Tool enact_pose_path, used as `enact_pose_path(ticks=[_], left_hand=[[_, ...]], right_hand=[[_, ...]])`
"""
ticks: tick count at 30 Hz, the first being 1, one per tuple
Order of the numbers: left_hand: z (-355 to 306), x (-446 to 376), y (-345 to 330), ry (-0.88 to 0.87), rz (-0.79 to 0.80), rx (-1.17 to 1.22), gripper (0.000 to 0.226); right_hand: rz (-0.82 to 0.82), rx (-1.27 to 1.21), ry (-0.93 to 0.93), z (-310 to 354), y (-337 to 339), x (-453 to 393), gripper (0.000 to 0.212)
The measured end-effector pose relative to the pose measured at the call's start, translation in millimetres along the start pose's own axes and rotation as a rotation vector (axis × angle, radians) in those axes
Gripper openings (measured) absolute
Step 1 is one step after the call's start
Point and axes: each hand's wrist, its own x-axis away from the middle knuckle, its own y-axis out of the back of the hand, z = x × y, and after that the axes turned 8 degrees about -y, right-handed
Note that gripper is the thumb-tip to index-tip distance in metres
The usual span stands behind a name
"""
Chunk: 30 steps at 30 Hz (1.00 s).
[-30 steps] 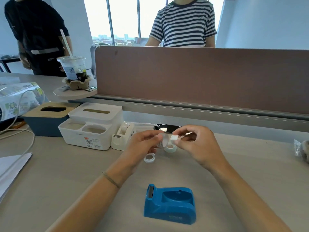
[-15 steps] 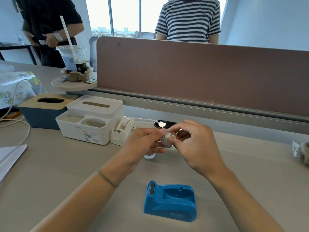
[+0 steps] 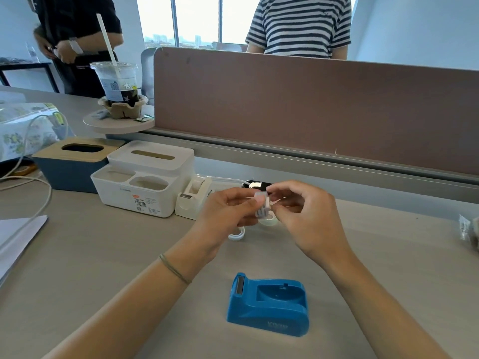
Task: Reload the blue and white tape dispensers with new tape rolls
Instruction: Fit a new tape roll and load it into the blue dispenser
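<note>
- The blue tape dispenser (image 3: pixel 268 305) has raised lettering on its near side wall. It looks like a short brand word, but it's same-colour-on-blue and too soft to make out.
- The white tape dispenser (image 3: pixel 193 200) carries a small dark word running up its side, too tiny to read.
- The white desk organizer (image 3: pixel 141 182) has a sticker on the front with an orange patch, a little code square and lines of fine print, plus a faint pale logo above it. None of it is legible.
- The iced drink cup (image 3: pixel 118 82) wears a label with white stars and a printed block; the text is unreadable.
</note>
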Motion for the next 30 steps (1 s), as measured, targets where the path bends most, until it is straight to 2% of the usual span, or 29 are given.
enact_pose_path(ticks=[2, 4, 7, 9, 11, 13, 16, 19, 22, 24, 30], left_hand=[[1.7, 2.5, -2.9, -0.210, -0.093, -0.251, 0.034], [4.0, 8.0, -7.0, -0.432, -0.114, -0.466, 0.038], [7.4, 14.2, -11.4, -0.697, -0.055, -0.685, 0.044], [7.9, 14.4, -11.6, -0.736, 0.006, -0.753, 0.053], [7.4, 11.7, -8.5, -0.659, 0.037, -0.731, 0.065], [3.9, 8.6, -4.5, -0.467, 0.088, -0.560, 0.066], [-3.4, 4.7, -0.9, -0.256, 0.176, -0.274, 0.043], [-8.0, 4.7, 1.3, -0.114, 0.098, -0.212, 0.024], [-12.4, 5.7, 2.1, 0.144, 0.131, -0.165, 0.052], [-14.8, 7.2, 0.2, 0.185, 0.174, -0.162, 0.054], [-17.3, 8.6, -2.9, 0.101, 0.191, -0.237, 0.036]], right_hand=[[0.048, -0.270, -0.222, 1.9, -1.7, -2.6, 0.026], [0.098, -0.446, -0.369, 4.4, -4.1, -2.9, 0.024], [0.109, -0.423, -0.384, 3.0, -8.8, -0.4, 0.031], [0.090, -0.367, -0.361, 1.1, -9.0, 0.2, 0.031], [0.069, -0.345, -0.358, -1.1, -6.1, -2.1, 0.032], [0.077, -0.369, -0.348, -2.5, -1.9, -5.1, 0.033], [0.121, -0.396, -0.307, -1.7, 4.5, -6.8, 0.038], [0.118, -0.350, -0.256, -2.7, 9.9, -8.0, 0.038], [0.129, -0.313, -0.194, -3.2, 14.3, -8.3, 0.039], [0.155, -0.313, -0.160, -2.8, 15.5, -7.5, 0.037], [0.195, -0.286, -0.104, -2.1, 15.2, -6.5, 0.033]])
